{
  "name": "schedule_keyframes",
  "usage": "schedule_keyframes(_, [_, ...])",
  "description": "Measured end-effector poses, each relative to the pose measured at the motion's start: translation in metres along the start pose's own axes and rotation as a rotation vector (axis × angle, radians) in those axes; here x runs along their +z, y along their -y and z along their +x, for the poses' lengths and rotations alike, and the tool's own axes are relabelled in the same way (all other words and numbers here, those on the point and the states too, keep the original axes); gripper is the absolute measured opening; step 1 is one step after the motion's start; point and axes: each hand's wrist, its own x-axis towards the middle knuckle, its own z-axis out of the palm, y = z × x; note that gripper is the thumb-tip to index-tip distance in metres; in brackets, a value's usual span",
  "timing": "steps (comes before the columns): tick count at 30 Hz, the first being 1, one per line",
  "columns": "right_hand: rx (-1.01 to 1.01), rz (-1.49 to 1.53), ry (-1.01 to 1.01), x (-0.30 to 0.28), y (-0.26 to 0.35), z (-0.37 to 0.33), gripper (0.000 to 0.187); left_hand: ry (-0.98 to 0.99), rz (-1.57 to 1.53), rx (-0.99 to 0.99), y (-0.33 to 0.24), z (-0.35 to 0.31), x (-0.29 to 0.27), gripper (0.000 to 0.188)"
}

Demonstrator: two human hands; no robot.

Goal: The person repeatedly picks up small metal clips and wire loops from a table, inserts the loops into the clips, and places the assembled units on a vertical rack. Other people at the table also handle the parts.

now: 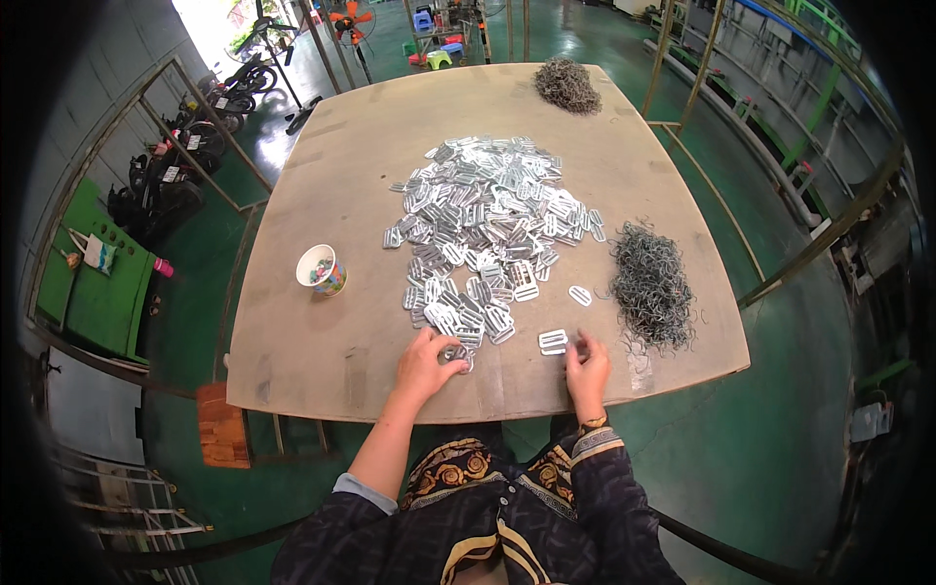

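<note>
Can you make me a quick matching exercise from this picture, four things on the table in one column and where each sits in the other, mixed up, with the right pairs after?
Things:
1. cup
2. big pile of flat metal buckles
3. small heap of wire clips
4. large heap of wire clips

Places:
A. far edge of the table
B. right side, near the right hand
C. middle of the table
D. left of the buckles, standing alone

Pairs: 1-D, 2-C, 3-A, 4-B
</note>
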Motion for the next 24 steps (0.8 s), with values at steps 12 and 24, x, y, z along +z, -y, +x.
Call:
schedule_keyframes(12, [-0.308,0.014,0.283,0.011,0.059,0.013,0.029,-0.14,-0.469,-0.267,0.04,0.007,0.0,0.02])
schedule_keyframes(24, [-0.4,-0.079,0.098,0.033,0.036,-0.021,0.025,-0.143,0.162,0.208,0.013,0.062,0.019,0.035])
